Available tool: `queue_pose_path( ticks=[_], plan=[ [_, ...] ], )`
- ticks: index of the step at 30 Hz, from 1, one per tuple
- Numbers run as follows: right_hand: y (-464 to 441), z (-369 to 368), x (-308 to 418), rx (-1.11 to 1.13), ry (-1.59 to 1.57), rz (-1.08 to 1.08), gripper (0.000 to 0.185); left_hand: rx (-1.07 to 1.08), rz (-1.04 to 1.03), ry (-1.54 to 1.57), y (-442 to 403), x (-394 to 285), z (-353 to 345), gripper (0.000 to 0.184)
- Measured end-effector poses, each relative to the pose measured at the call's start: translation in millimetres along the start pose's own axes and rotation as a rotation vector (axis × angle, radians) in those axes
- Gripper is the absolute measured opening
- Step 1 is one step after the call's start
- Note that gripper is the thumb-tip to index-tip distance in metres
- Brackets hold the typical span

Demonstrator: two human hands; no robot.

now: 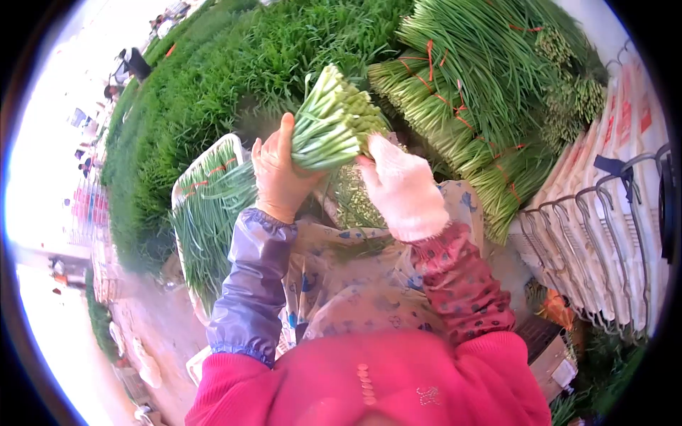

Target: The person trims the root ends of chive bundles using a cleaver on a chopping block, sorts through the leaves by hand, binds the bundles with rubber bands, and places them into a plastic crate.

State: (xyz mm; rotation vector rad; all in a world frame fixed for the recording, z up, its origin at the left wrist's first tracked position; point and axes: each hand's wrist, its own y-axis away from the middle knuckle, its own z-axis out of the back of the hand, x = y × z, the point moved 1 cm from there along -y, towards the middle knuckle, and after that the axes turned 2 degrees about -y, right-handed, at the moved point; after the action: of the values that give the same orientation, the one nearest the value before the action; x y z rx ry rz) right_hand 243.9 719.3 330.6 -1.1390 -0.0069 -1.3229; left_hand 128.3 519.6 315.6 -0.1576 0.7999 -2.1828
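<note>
A thick bunch of green chive stalks is held up in front of me, its pale cut ends pointing up and to the right. My bare left hand is closed around the bunch, thumb up along its side. The long green ends trail down to the left, over a white crate of banded stalks. My right hand, in a pale pink glove, grips the bunch's right edge near the cut ends; its fingertips are partly hidden. Short trimmed pieces lie below, between my hands and the patterned plastic apron on my lap.
Stacked bundles tied with red bands lie at the upper right. A large heap of loose greens spreads behind the crate. White crates or sacks with metal hooks line the right side. Other people are small and blurred at the far left.
</note>
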Motion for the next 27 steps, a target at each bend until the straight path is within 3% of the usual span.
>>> queue_pose_path(
  ticks=[2,4,5,7,8,12,14,17,20,27],
  plan=[
    [11.5,15.5,2.6,0.046,-0.035,0.060,0.014,-0.115,-0.072,-0.077,3.1,-3.5,6.8,0.112],
    [28.3,34.4,-0.1,0.435,-0.064,-0.064,0.014,-0.136,-0.076,-0.143,0.6,-6.7,22.7,0.107],
    [39.9,39.6,-4.1,0.448,-0.069,-0.056,0.014,-0.139,-0.105,-0.203,0.8,-5.5,27.3,0.106],
    [61.4,41.1,-6.6,0.956,-0.055,-0.046,0.016,-0.115,-0.126,-0.254,3.3,-4.9,36.8,0.100],
    [69.2,41.3,-4.2,0.959,-0.056,-0.044,0.016,-0.114,-0.122,-0.255,5.2,-2.7,38.5,0.100],
    [40.5,47.2,34.0,0.359,-0.192,0.005,0.014,-0.072,-0.195,-0.412,13.5,0.1,36.2,0.084],
    [16.1,53.6,56.7,0.201,0.088,-0.066,0.017,-0.035,-0.280,-0.582,18.3,-0.8,34.2,0.077],
    [1.4,28.7,54.5,0.358,0.313,-0.199,0.024,-0.021,-0.304,-0.600,22.5,-9.9,32.1,0.069],
    [-4.0,17.6,54.8,0.467,0.347,-0.259,0.032,0.021,-0.342,-0.599,28.0,-18.5,37.3,0.064],
    [15.0,24.4,39.6,0.381,0.281,-0.196,0.023,0.028,-0.366,-0.521,36.1,-18.1,41.6,0.059]
  ],
)
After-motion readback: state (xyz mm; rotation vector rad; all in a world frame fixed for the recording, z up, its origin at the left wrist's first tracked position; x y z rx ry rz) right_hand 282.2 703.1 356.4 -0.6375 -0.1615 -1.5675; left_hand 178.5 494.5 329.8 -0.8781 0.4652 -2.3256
